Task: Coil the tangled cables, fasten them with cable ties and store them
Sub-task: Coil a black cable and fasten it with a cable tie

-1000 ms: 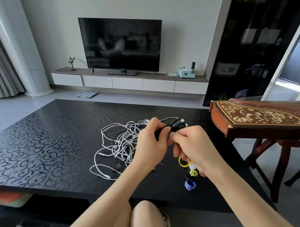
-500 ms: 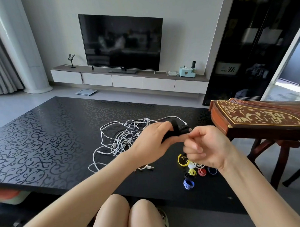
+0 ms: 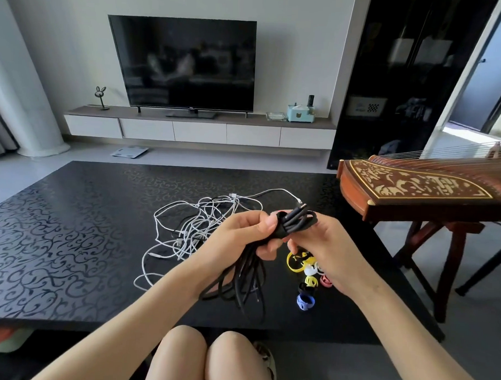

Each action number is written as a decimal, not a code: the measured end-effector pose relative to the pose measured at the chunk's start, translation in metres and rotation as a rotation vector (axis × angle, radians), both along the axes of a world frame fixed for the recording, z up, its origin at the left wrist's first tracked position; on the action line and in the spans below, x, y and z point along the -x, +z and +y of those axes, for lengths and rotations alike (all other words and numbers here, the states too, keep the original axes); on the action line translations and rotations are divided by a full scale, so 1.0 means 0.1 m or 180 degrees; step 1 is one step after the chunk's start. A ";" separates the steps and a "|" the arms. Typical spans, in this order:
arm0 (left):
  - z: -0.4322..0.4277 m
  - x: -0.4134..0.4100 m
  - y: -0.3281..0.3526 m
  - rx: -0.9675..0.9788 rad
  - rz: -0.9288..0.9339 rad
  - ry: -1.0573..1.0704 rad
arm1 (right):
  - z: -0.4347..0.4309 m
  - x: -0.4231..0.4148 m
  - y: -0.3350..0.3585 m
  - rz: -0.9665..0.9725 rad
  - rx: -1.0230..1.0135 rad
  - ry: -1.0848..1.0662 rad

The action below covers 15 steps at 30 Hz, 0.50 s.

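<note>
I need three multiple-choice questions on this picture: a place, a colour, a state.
1. Where does the tangle of thin white cables lie? A on the glossy black patterned table; B on the floor; C on the shelf.
2. What colour is the coiled cable bundle? A white; B black; C yellow.
3. What does the left hand do? A rests flat; B grips the bundle; C hangs idle.
Answers: A, it spreads on the tabletop; B, its strands are black; B, the fingers curl round it.

Single head-worn wide-angle view, seated height, facing forward and down across black table (image 3: 71,240); left hand (image 3: 239,240), right hand (image 3: 329,249) close at 6 o'clock, TV (image 3: 185,65) far at 11 o'clock, zither (image 3: 422,190) at 3 o'clock
</note>
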State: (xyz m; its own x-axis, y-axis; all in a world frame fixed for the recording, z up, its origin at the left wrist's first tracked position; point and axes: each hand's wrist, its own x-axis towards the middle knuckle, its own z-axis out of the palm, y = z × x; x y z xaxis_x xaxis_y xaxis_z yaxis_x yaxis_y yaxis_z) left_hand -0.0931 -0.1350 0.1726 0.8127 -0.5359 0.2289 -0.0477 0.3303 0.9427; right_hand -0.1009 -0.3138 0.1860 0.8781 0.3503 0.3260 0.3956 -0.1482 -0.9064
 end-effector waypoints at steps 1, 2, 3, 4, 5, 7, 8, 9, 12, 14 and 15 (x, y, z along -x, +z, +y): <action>0.01 0.00 0.00 0.0030 0.0063 -0.0067 | 0.03 -0.01 -0.03 -0.0133 -0.0090 -0.0115; 0.02 0.00 0.00 0.0069 0.0132 -0.0120 | 0.07 -0.02 -0.05 -0.0217 -0.0177 -0.0237; 0.02 0.00 0.01 0.0112 0.0199 -0.0166 | 0.09 -0.02 -0.06 -0.0289 -0.0253 -0.0354; 0.01 0.00 0.01 0.0150 0.0269 -0.0203 | 0.10 -0.04 -0.06 -0.0352 -0.0300 -0.0469; 0.00 0.00 0.02 0.0193 0.0331 -0.0224 | 0.11 -0.06 -0.07 -0.0416 -0.0303 -0.0567; -0.02 0.02 0.02 0.0350 0.0379 -0.0237 | 0.13 -0.10 -0.09 -0.0415 -0.0369 -0.0692; -0.03 0.04 0.01 0.0433 0.0356 -0.0209 | 0.15 -0.11 -0.10 -0.0355 -0.0473 -0.0730; -0.03 0.06 0.01 0.0469 0.0310 -0.0120 | 0.16 -0.11 -0.13 -0.0282 -0.0593 -0.0757; -0.05 0.11 0.01 0.0263 0.0120 0.0500 | 0.21 -0.08 -0.21 -0.0154 -0.0843 -0.0808; -0.08 0.13 0.00 -0.0042 -0.0051 0.1028 | 0.24 -0.03 -0.28 -0.0221 -0.0863 -0.0930; -0.11 0.13 -0.01 -0.0293 -0.0206 0.1315 | 0.26 -0.01 -0.32 -0.0254 -0.0882 -0.0972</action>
State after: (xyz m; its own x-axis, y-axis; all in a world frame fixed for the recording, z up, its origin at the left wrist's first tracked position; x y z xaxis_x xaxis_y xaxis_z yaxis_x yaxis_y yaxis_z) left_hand -0.1064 -0.1457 0.1715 0.9489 -0.1888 0.2529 -0.2184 0.1857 0.9580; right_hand -0.1003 -0.2877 0.1543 0.8962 -0.0327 0.4424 0.4418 -0.0244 -0.8968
